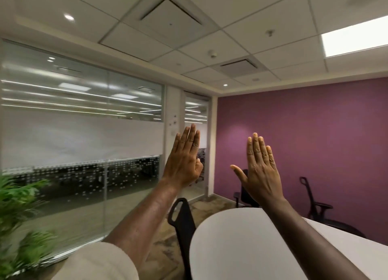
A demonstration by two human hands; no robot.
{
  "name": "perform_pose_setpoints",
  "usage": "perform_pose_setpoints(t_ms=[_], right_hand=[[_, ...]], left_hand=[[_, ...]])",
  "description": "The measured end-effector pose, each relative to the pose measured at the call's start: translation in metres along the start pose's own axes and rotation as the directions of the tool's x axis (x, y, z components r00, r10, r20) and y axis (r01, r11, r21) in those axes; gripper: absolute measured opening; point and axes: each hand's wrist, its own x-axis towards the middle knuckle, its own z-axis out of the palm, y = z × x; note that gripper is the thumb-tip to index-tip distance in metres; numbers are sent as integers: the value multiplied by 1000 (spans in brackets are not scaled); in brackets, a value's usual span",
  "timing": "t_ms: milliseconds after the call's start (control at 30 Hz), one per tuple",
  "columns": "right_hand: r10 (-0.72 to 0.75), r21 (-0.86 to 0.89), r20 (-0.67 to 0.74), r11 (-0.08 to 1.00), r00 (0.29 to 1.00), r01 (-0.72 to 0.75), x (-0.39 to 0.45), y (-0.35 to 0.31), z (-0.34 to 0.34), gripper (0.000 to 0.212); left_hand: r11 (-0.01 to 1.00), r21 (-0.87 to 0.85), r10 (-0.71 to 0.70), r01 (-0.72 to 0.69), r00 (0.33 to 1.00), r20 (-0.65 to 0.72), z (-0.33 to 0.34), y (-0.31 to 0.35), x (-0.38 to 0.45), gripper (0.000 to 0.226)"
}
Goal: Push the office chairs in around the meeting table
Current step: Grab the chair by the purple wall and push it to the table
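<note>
Am holding left hand (183, 164) and right hand (260, 170) raised before me, backs toward me, fingers straight and close together, right thumb spread out; both gripping nothing. White meeting table (241, 244) lying below right hand. Black office chair (183, 221) standing below left hand, beside table's rounded end. Two more office chairs, near chair (245, 192) behind right hand, far chair (319, 206) right of it, standing by purple wall (315, 133). Green plant (19, 206) sitting far left of fingers.

Three black office chairs ring the white round-ended desk (252, 244) — nearest chair (184, 223) at its left edge, far chair (244, 192) beyond, armrest chair (317, 208) on the right.
</note>
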Motion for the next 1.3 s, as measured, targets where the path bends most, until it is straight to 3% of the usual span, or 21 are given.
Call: perform_pose_setpoints(t_ms=[133, 300, 433, 600, 633, 800, 1033, 1300], right_hand=[[-47, 86, -4, 995, 999, 48, 30, -62, 53, 94], [-71, 133, 5, 989, 997, 70, 58, -112, 93, 92], [-145, 184, 9, 973, 989, 141, 115, -183, 163, 92], [-155, 181, -41, 970, 987, 160, 167, -222, 217, 92], [-155, 199, -29, 967, 987, 158, 186, -250, 248, 91], [-139, 174, -38, 974, 990, 144, 221, -287, 300, 90], [-150, 165, 35, 976, 988, 143, 264, -350, 424, 92], [-125, 169, 32, 979, 992, 118, 312, -367, 553, 92]], left_hand=[[994, 105, -46, 37, 996, 81, -12, -69, -19, 87], [989, 137, -66, 61, 997, 38, -13, -126, -19, 87], [971, 216, -115, 101, 992, 52, 8, -227, -31, 91], [959, 262, -116, 103, 992, 38, 34, -296, -24, 88], [953, 287, -118, 94, 991, 64, 44, -337, -26, 87], [952, 295, -100, 86, 994, 32, 60, -400, -16, 88], [935, 289, -244, 204, 964, 109, 138, -509, -40, 88], [941, 274, -233, 197, 967, 106, 240, -608, -27, 87]])
